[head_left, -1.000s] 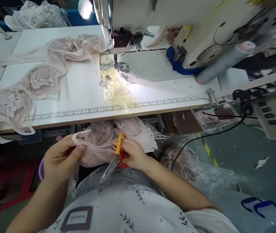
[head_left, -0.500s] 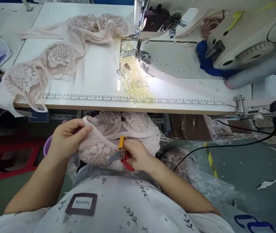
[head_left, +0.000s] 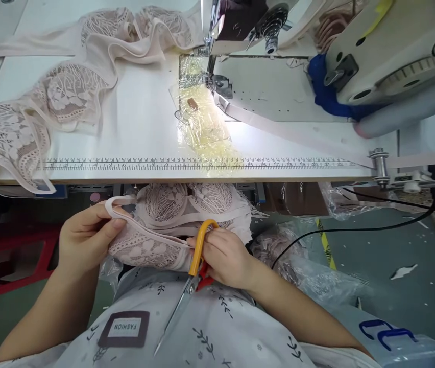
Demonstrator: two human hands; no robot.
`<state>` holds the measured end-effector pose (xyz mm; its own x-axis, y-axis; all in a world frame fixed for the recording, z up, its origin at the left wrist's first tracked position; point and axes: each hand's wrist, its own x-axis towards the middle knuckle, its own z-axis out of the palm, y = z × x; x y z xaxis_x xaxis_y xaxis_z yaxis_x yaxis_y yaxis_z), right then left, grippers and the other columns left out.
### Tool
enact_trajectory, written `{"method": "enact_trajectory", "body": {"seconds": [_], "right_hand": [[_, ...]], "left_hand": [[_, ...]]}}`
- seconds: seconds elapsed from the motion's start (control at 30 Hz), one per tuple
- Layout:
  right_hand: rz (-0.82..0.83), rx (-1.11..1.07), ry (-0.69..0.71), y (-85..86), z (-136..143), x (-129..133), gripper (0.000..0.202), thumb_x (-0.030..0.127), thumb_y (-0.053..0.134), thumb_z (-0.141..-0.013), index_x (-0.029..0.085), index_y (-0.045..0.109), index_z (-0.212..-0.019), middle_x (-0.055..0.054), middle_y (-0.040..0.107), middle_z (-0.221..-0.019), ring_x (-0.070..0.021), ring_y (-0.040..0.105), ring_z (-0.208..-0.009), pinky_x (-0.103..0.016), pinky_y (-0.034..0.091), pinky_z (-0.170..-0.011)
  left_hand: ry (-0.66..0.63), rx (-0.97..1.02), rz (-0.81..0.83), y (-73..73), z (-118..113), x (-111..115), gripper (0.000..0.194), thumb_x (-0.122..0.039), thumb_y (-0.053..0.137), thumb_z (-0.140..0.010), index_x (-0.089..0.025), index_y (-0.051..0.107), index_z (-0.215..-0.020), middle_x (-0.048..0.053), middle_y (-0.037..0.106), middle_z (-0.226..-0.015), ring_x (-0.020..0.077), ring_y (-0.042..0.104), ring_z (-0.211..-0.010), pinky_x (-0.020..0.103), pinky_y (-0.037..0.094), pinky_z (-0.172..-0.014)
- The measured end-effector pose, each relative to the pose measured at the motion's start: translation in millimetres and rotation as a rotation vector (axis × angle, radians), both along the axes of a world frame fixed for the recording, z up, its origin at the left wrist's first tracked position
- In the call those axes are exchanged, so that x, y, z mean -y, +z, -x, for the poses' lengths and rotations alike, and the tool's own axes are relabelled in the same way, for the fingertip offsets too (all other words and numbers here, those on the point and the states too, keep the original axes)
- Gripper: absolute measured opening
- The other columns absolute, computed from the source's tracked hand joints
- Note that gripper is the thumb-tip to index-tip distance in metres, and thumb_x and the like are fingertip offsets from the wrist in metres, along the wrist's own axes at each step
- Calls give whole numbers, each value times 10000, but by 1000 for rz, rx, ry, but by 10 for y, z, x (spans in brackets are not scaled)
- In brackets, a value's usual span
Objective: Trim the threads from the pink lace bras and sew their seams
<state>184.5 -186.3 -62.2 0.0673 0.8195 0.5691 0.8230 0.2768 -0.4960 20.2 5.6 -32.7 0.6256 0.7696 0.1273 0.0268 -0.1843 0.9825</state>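
A pale pink lace bra (head_left: 150,248) lies over my lap, below the table's front edge. My left hand (head_left: 91,232) pinches the looped strap and edge at its left end. My right hand (head_left: 225,255) is closed around scissors (head_left: 200,245) with one yellow and one red handle, their blades pointing down and left over my shirt. Its fingertips also touch the edge of the bra. More lace bras (head_left: 74,94), joined in a chain, lie across the left part of the white table (head_left: 144,133).
A sewing machine (head_left: 389,56) stands at the right, its needle area beside yellowish clear film (head_left: 206,122). A ruler strip (head_left: 125,164) runs along the table's front edge. On the floor are a red stool (head_left: 18,283), plastic bags (head_left: 309,276) and a black cable (head_left: 336,230).
The scissors have swung so the blades point down and left, away from the lace. My left hand has moved left and slightly down with the strap. The view has shifted a little.
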Motion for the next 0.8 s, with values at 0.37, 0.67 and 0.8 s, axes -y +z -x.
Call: {"method": "enact_trajectory", "body": {"seconds": [0.37,0.67,0.8], "right_hand": [[95,-34,-1,-18,40,119,154,101,473,-849,145,613,-805,-47,637,-671,-156,566,-603,-283,455,-541],[174,20,-40,-152,-58,469,230,32,445,-798,130,611,-925,-83,665,-752,-201,602,-686,-314,490,-596],[259,-4,-43,-195,-123,632,276,17,436,-759,150,615,-921,-72,650,-725,-210,601,-689,-323,495,-609]], "left_hand": [[76,-32,-101,180,88,61,61,-207,724,-711,-255,747,-741,-13,687,-712,132,577,-622,243,440,-552],[311,-185,23,84,267,-109,95,-205,771,-603,-186,709,-672,-23,669,-654,102,528,-571,193,418,-505],[301,-241,130,101,311,-178,169,-243,795,-567,-161,679,-660,-22,646,-594,97,511,-501,178,414,-432]]}}
